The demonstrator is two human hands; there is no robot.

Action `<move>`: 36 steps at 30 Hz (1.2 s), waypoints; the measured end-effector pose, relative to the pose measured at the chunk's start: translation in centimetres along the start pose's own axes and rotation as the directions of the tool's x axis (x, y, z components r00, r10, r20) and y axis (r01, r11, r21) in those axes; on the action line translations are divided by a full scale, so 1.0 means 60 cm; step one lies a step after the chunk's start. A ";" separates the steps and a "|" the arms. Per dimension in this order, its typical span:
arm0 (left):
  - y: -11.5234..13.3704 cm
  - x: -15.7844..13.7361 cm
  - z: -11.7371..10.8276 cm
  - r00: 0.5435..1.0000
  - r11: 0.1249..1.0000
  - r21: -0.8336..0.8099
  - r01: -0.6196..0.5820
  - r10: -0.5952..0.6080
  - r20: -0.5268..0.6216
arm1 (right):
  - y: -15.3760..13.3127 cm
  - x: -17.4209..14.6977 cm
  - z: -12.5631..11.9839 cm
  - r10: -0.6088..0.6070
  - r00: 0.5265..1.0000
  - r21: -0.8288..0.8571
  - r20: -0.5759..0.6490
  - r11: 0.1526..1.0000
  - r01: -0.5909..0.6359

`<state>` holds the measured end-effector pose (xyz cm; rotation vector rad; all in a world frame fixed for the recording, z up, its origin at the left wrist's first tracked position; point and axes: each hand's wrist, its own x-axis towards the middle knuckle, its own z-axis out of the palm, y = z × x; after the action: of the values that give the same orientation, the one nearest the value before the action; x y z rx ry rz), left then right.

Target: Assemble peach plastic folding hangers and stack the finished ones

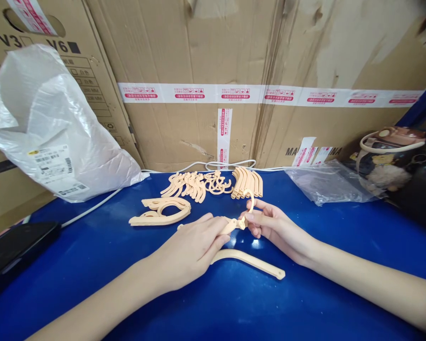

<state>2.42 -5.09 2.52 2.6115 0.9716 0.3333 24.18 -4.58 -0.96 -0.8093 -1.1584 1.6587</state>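
My left hand (pixel 191 248) is closed around a beige plastic hanger piece (pixel 229 227), whose rounded end sticks out past the thumb. Between the fingertips of my right hand (pixel 279 227) is a curved beige hanger hook (pixel 252 202), its lower end touching or very near that piece. From under my left hand a long bent hanger arm (pixel 250 258) reaches out to the right over the blue table (pixel 241 308). My left palm and fingers hide how these pieces join.
Folded hangers (pixel 163 211) lie left of my hands. Behind are loose small arms (pixel 190 185), a pile of hooks (pixel 218 182) and stacked bent arms (pixel 246 182). A white mailing bag (pixel 53 128), a black phone-like object (pixel 19 255), a clear plastic bag (pixel 332 182) and a cup (pixel 383 161) stand around. Cardboard (pixel 188 47) rises behind.
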 end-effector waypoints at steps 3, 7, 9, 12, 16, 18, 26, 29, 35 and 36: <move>0.000 0.000 0.000 1.000 0.999 0.013 -0.029 0.029 0.001 | 0.001 0.000 0.000 0.014 1.000 0.019 -0.011 1.000 -0.014; -0.010 0.002 0.011 0.992 0.985 0.130 -0.113 0.120 -0.047 | 0.000 -0.001 -0.001 0.025 1.000 0.029 -0.010 0.999 -0.025; -0.018 0.004 0.020 0.980 0.961 0.227 -0.157 0.180 -0.085 | -0.001 -0.002 -0.001 0.030 1.000 0.025 -0.010 0.999 -0.030; -0.028 0.005 0.028 0.952 0.908 0.362 -0.211 0.274 -0.134 | -0.003 -0.004 0.002 0.044 0.999 0.013 -0.021 0.999 -0.044; -0.034 0.005 0.031 0.909 0.813 0.528 -0.246 0.383 -0.166 | -0.004 -0.004 0.006 0.059 0.998 -0.016 -0.036 0.998 -0.060; -0.035 0.004 0.032 0.896 0.781 0.576 -0.242 0.408 -0.176 | -0.002 -0.004 0.006 0.049 0.998 -0.045 -0.047 0.998 -0.051; -0.032 0.004 0.039 0.884 0.734 0.627 -0.260 0.443 -0.152 | 0.002 -0.003 0.005 -0.045 0.997 -0.156 -0.058 0.987 0.036; -0.028 0.005 0.041 0.893 0.740 0.629 -0.238 0.422 -0.158 | -0.002 -0.004 0.005 -0.082 0.995 -0.217 -0.061 0.974 0.067; -0.023 0.004 0.045 0.908 0.758 0.615 -0.216 0.388 -0.159 | -0.006 -0.007 0.006 -0.173 0.984 -0.336 -0.032 0.929 0.152; -0.022 0.004 0.046 0.910 0.763 0.610 -0.216 0.384 -0.157 | -0.005 -0.008 0.006 -0.186 0.982 -0.353 -0.024 0.921 0.166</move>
<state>2.72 -4.63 -0.52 3.3812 0.8166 0.5668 24.14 -5.11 -0.53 -0.9355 -1.4656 1.2908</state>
